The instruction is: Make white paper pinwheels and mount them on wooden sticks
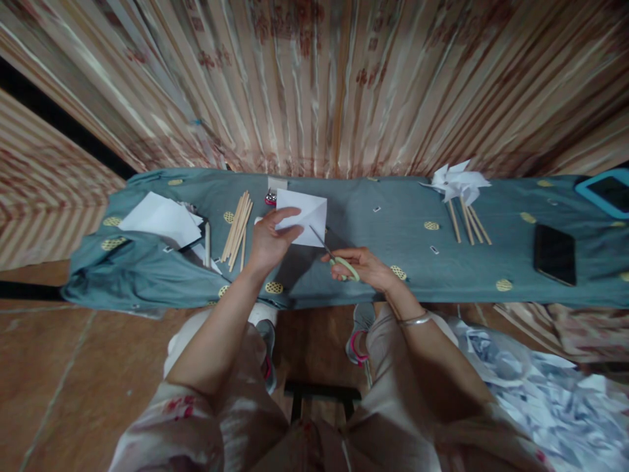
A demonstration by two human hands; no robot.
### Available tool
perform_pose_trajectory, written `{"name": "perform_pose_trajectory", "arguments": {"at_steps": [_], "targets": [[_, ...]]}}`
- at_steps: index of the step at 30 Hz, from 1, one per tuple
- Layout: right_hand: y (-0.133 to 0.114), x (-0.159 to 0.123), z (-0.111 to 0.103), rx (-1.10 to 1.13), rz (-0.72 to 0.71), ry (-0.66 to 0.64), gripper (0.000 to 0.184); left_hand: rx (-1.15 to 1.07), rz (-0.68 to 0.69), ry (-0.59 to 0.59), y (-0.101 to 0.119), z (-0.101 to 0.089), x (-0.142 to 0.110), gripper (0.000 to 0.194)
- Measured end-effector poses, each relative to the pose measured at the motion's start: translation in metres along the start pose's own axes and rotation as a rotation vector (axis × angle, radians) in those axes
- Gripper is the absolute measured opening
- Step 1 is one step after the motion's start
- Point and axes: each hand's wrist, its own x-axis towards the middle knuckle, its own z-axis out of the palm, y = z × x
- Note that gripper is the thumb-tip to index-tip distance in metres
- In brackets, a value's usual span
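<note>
My left hand (271,239) grips a square of white paper (309,206) by its left side, thumb and fingers closed over it. Faint crease lines run across the sheet. In my right hand (361,265) is a pair of scissors (348,267) with light green handles. Their blades reach up to the paper's lower right part, touching or overlapping it. Just left of my left hand lie several thin wooden sticks (237,229) in a loose bundle. Behind the sheet sits a small red and silver object (271,196), partly covered.
A green cloth (373,229) covers the narrow table. White paper sheets (164,219) lie at the left. Paper pinwheels (459,180) on sticks lie right, near a black phone (554,254) and a blue-framed device (609,193). A bag of crumpled paper (550,400) is at lower right.
</note>
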Motion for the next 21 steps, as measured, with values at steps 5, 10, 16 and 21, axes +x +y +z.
{"name": "perform_pose_trajectory", "arguments": {"at_steps": [5,10,16,21], "targets": [[-0.0002,-0.0007,0.0002,0.018,0.009,0.009,0.054,-0.032,-0.015,-0.003,-0.0022,0.0014,0.0001,0.031],[0.0030,0.0005,-0.0014,0.045,0.025,0.014,0.052,-0.021,-0.011,-0.010,0.0005,0.0006,0.0001,0.031],[0.0051,0.0020,-0.0017,0.044,0.003,0.016,0.048,0.020,-0.003,-0.012,0.0037,0.0008,-0.0005,0.030],[0.0035,0.0017,-0.0018,0.023,-0.002,0.014,0.051,0.054,0.004,-0.033,0.0075,0.0037,-0.0029,0.030]]}}
